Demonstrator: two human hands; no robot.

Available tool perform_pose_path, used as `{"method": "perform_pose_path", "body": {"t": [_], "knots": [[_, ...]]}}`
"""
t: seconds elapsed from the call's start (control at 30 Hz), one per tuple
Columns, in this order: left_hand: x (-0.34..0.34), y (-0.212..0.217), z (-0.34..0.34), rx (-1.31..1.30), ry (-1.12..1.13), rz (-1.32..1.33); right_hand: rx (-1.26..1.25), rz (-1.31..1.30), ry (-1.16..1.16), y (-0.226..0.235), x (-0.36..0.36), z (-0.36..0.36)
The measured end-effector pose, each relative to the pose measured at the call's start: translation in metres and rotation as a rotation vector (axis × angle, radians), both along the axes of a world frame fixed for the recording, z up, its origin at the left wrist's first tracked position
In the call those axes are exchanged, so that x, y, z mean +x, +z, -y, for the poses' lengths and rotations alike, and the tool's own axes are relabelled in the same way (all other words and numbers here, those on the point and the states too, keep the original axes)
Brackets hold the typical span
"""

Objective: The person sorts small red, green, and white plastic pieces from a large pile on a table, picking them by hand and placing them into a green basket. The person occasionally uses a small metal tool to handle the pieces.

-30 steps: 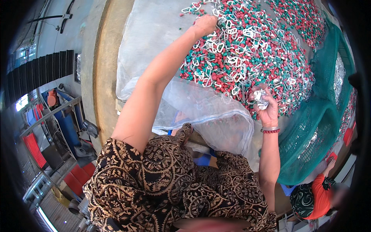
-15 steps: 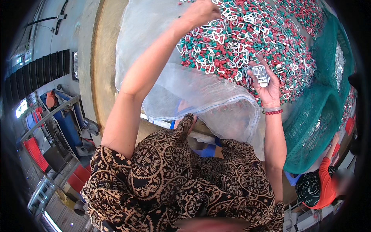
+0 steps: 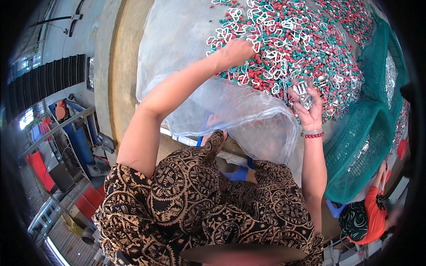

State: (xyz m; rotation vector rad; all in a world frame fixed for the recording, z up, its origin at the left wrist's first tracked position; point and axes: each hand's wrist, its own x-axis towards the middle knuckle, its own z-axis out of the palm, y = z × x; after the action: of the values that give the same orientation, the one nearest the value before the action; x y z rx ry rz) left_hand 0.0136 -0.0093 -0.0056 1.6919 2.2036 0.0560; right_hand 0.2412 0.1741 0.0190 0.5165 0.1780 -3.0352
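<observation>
A broad heap of small red and green cone-shaped pieces [image 3: 266,73], with silvery metal loops [image 3: 275,56] mixed in, lies before me. Over its left edge hovers my left hand [image 3: 239,52], fingers curled closed; one metal loop shows right at the fingertips, but whether they grip it I cannot tell. On the near right side of the heap, my right hand [image 3: 310,111] is turned palm up. Its fingers fold round a small stack of shiny metal loops [image 3: 303,94]. A red bead bracelet circles that wrist.
Translucent white mesh [image 3: 199,106] spreads under and in front of the heap. Green mesh baskets [image 3: 355,150] with metal pieces stand at the right. Beyond them sits another person in an orange top [image 3: 376,217]. Machinery and red panels [image 3: 41,173] are at the far left.
My left hand has come nearer to me, from the heap's far edge to its left edge, still closed. The right hand's fingers have curled in more round the metal loops, which are now tilted.
</observation>
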Motion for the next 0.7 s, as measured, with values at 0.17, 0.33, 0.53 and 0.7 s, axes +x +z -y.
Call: {"method": "perform_pose_path", "body": {"t": [0.17, 0.33, 0.53, 0.7], "knots": [[-0.01, -0.052, 0.032, 0.283, 0.133, -0.076, -0.008, 0.082, -0.043, 0.001, 0.001, -0.008], [-0.053, -0.042, 0.008, 0.345, 0.426, -0.122, 0.359, 0.157, 0.054, -0.01, 0.007, -0.016], [0.049, -0.01, -0.014, 0.378, 0.014, -0.027, 0.847, 0.488, 0.6, -0.016, 0.032, 0.059], [0.096, -0.013, 0.005, 0.424, -0.267, 0.29, 0.559, -0.119, 1.414, -0.005, 0.08, 0.133]]}}
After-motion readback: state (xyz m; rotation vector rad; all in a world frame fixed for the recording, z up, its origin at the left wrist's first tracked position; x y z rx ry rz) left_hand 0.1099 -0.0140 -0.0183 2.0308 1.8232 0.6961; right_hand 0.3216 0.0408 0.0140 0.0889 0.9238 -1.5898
